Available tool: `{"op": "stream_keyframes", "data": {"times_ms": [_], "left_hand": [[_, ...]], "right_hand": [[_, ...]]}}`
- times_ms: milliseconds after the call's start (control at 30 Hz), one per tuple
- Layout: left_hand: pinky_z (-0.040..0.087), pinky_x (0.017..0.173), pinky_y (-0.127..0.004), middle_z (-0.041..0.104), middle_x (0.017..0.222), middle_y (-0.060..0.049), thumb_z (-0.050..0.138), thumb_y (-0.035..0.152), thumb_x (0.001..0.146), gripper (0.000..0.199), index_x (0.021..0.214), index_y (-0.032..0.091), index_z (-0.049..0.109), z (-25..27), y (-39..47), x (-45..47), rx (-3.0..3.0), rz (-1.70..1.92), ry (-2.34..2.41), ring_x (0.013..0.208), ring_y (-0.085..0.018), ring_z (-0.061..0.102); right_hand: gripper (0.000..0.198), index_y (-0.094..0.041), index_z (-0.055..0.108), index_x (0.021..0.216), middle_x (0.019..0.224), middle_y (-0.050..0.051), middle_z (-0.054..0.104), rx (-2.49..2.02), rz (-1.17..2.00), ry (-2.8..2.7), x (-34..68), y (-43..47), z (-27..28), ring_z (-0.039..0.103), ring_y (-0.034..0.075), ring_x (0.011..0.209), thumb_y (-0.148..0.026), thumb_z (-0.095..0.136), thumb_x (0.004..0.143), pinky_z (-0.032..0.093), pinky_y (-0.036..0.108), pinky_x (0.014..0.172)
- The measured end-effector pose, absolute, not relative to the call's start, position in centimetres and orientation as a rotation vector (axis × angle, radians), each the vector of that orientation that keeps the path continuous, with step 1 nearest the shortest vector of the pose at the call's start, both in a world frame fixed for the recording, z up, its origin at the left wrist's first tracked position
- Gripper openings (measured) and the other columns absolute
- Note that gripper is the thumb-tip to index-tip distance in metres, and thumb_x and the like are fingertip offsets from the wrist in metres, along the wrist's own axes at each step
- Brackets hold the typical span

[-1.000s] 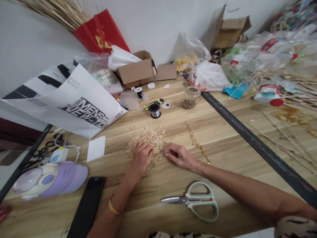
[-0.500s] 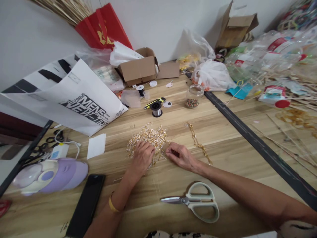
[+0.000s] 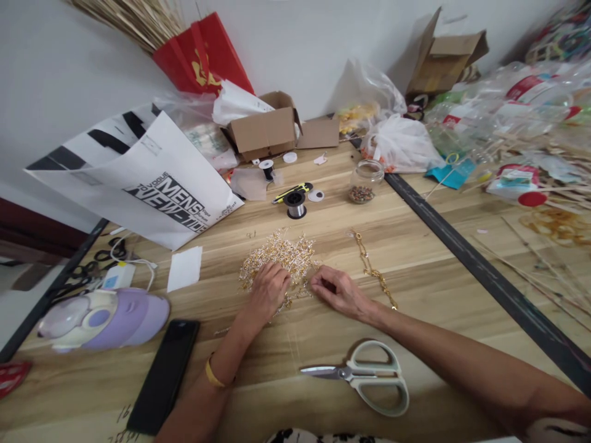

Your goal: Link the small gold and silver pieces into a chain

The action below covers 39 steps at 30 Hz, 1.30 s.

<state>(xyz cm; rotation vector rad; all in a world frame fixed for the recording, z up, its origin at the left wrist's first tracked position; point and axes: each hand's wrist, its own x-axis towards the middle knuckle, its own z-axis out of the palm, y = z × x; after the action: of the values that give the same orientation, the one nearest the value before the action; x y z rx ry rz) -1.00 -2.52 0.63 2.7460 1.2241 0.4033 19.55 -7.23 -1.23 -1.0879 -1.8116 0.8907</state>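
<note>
A loose pile of gold and silver beaded pieces point(image 3: 281, 249) lies on the wooden table in the head view. My left hand point(image 3: 268, 286) rests over its near edge, fingers curled down and pressed together; whatever they pinch is hidden. Just right of the pile is my right hand point(image 3: 336, 289), its thumb and fingers closed in a pinch on something too small to name. A few thin pieces lie between the two hands. Farther right, a gold chain point(image 3: 373, 269) stretches along the table. Scissors point(image 3: 355, 375) with pale handles lie nearer to me, blades pointing left.
Behind the pile stand a wire spool point(image 3: 295, 205), a yellow cutter point(image 3: 292, 192) and a glass jar point(image 3: 366, 181) of beads. On the left are a phone point(image 3: 164, 375), a purple bottle point(image 3: 115, 320) and a white paper bag point(image 3: 152, 178). Plastic bottles point(image 3: 521, 114) crowd the back right.
The whole view has shifted slightly, so the table items sit a little farther right and lower. Both hands stay at the pile in nearly the same pose.
</note>
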Motion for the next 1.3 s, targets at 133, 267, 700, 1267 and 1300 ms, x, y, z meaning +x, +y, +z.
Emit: {"op": "stream_keyframes", "data": {"times_ms": [133, 267, 700, 1267, 1300], "left_hand": [[0.041, 0.076, -0.033, 0.06, 0.08, -0.005, 0.051, 0.015, 0.087, 0.013, 0.076, 0.016, 0.058, 0.6, -2.4, -1.1, 2.632, 0.452, 1.223, 0.081, -0.02, 0.05], [0.042, 0.075, -0.031, 0.061, 0.076, -0.003, 0.055, 0.013, 0.082, 0.011, 0.073, 0.017, 0.058, 0.4, -2.0, -1.2, 2.491, 0.575, 1.263, 0.079, -0.019, 0.053], [0.044, 0.06, -0.022, 0.064, 0.07, -0.001, 0.061, 0.021, 0.074, 0.007, 0.072, 0.015, 0.063, 1.5, -3.9, 1.0, 1.722, 0.742, 1.196, 0.063, -0.012, 0.056], [0.042, 0.058, -0.021, 0.062, 0.065, -0.002, 0.062, 0.019, 0.072, 0.007, 0.071, 0.012, 0.064, 0.6, -4.4, 1.8, 1.64, 0.692, 1.161, 0.06, -0.011, 0.054], [0.043, 0.059, -0.021, 0.062, 0.066, -0.002, 0.062, 0.018, 0.072, 0.006, 0.071, 0.013, 0.064, 0.6, -4.4, 1.8, 1.657, 0.697, 1.164, 0.061, -0.011, 0.055]], "right_hand": [[0.01, -0.016, 0.055, 0.077, 0.071, 0.001, 0.053, -1.079, 0.89, -1.829, 19.6, -7.3, -1.2, 0.046, 0.012, 0.062, -0.016, 0.05, 0.085, 0.036, 0.023, 0.056], [0.009, -0.016, 0.055, 0.078, 0.071, 0.001, 0.053, -1.092, 0.897, -1.823, 19.6, -7.3, -1.3, 0.046, 0.012, 0.062, -0.017, 0.051, 0.085, 0.036, 0.023, 0.055], [0.01, -0.018, 0.053, 0.08, 0.072, 0.002, 0.051, -1.026, 0.692, -1.827, 19.6, -7.7, -1.2, 0.045, 0.012, 0.06, -0.019, 0.048, 0.089, 0.035, 0.023, 0.051], [0.006, -0.018, 0.053, 0.082, 0.071, 0.001, 0.051, -0.945, 0.568, -1.882, 19.5, -8.0, -1.5, 0.045, 0.01, 0.059, -0.016, 0.051, 0.087, 0.036, 0.021, 0.05], [0.006, -0.018, 0.053, 0.082, 0.072, 0.001, 0.051, -0.943, 0.566, -1.884, 19.5, -8.0, -1.5, 0.046, 0.01, 0.059, -0.015, 0.051, 0.087, 0.036, 0.021, 0.05]]}}
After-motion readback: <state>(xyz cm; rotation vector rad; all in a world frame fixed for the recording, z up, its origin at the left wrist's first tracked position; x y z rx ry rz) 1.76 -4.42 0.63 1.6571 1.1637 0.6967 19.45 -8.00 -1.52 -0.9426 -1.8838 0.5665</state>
